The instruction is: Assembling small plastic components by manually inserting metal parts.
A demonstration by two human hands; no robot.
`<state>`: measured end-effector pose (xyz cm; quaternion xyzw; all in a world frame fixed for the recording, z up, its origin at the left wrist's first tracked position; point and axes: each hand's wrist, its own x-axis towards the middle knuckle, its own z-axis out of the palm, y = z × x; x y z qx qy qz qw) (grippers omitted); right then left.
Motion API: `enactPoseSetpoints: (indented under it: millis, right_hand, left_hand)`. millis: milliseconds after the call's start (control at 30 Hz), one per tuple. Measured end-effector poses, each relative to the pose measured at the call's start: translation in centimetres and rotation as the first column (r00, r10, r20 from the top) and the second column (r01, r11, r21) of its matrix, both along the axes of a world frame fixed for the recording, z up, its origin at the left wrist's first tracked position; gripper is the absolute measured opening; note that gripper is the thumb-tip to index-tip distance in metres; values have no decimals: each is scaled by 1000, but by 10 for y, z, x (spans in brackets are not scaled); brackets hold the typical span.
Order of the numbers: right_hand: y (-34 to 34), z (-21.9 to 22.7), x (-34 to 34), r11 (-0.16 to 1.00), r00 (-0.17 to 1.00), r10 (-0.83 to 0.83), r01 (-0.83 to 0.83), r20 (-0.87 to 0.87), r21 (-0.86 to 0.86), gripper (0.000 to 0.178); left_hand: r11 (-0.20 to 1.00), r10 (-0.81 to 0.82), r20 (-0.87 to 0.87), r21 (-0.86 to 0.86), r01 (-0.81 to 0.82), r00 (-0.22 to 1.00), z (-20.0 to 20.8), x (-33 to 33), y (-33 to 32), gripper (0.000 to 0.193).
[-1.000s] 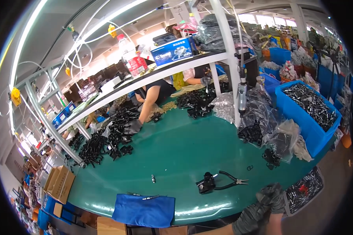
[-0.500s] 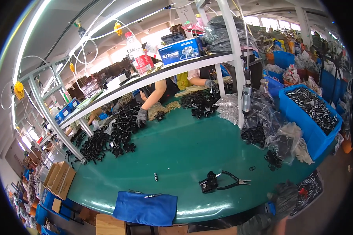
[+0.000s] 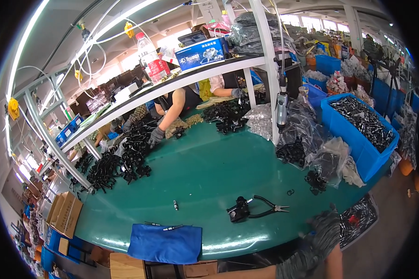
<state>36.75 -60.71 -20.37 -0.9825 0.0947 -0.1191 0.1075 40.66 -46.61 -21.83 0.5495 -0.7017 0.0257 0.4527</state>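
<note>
At the lower right, past the table's front edge, both my hands are in dark grey gloves. My left hand [image 3: 305, 257] reaches across from the lower edge and overlaps my right hand [image 3: 327, 226]. The fingers of both are smeared or hidden, and I cannot make out anything held. On the green table [image 3: 205, 172], left of my hands, lie pliers [image 3: 271, 208] with black handles beside a small black part [image 3: 239, 210]. Further left stands a small metal fitting [image 3: 175, 205]. A folded blue cloth [image 3: 165, 244] hangs over the front edge, with thin metal-tipped rods [image 3: 172, 228] at its top.
A blue bin [image 3: 358, 125] of metal pieces stands at the right, near plastic bags [image 3: 328, 158]. Below it is a tray [image 3: 358, 221] of parts. Black parts [image 3: 121, 162] are heaped across the table, where a co-worker's gloved hand [image 3: 156, 136] reaches in. A shelf post [image 3: 267, 79] rises behind.
My hands have shifted slightly left and the right one down, and they now overlap more. The whole view has moved a little; the pliers and cloth lie as before.
</note>
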Motion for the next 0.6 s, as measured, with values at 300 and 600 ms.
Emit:
enactPoseSetpoints:
  millis: [300, 600]
  right_hand:
    - [14, -50, 0, -209, 624, -350, -779, 698, 591, 73]
    - [11, -60, 17, -147, 521, -315, -852, 793, 502, 66]
  left_hand:
    - [998, 21, -165, 61, -11, 986, -66, -6, -1, 37]
    - [961, 236, -160, -109, -255, 958, -91, 2, 3, 45]
